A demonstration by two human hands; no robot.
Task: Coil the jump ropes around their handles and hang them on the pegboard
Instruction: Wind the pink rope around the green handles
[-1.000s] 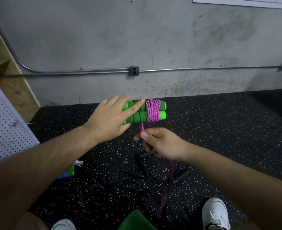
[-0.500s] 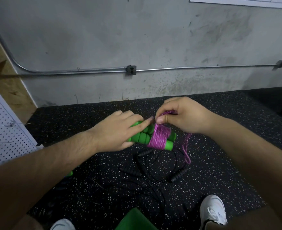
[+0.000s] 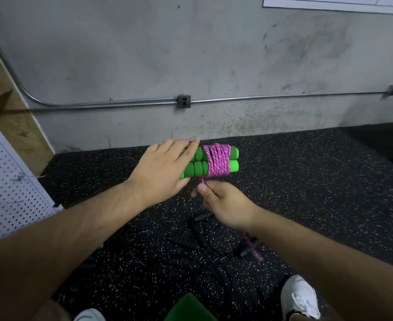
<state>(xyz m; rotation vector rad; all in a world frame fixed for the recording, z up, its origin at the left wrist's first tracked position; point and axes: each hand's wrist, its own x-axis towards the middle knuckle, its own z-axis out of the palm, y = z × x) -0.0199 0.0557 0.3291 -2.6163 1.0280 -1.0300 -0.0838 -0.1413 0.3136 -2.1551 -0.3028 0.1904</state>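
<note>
Left hand [image 3: 160, 172] grips 2 green handles [image 3: 196, 169]; right hand [image 3: 225, 202], dropped below them, pinches pink rope [image 3: 217, 162].

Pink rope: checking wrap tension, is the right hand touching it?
Touching. Head view shows the right hand pinching the pink rope just below the green handles.

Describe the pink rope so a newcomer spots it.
Facing the wall, below its outlet box, the left hand holds two green handles side by side. The pink rope coils around them, its tail pinched by the right hand. The floor ropes are black.
</note>
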